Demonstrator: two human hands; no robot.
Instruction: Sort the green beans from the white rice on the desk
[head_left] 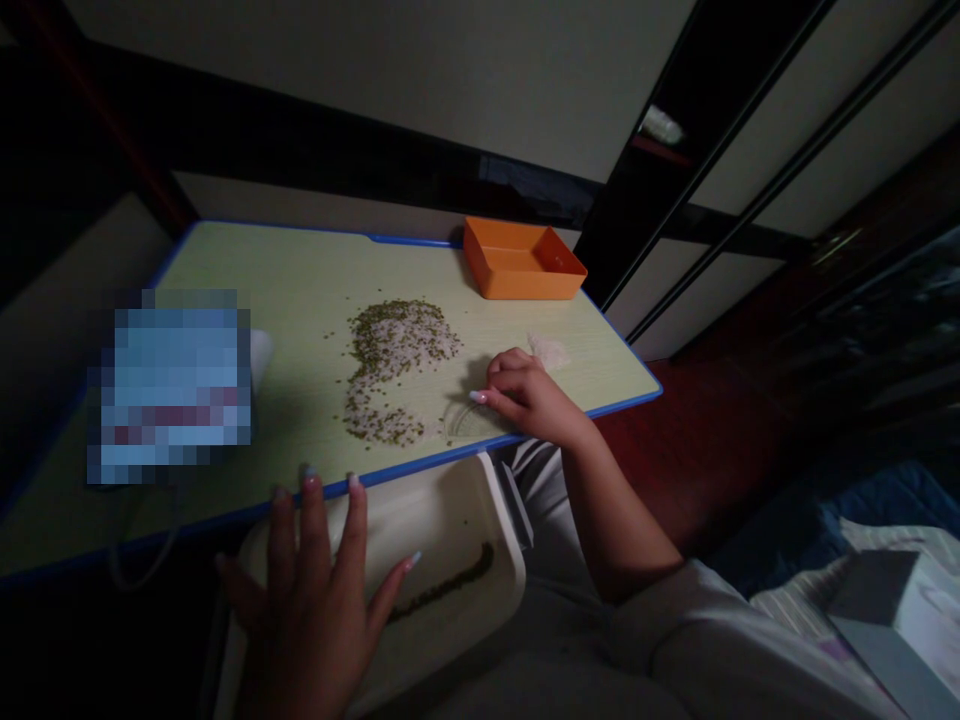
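Mixed green and white grain pile [395,368] mid-table [247,270], long axis running from the near edge toward the orange tray [523,262]. Right hand [525,395] just beside pile, fingers curled, gripping nothing visible. Left hand [319,590] splayed open on white tray [450,520] below the near edge.

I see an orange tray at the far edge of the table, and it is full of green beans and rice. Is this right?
Not quite. In the head view the orange tray does stand at the far edge of the table, but it looks empty. The green beans and rice lie loose in a pile on the table, beside the right hand.
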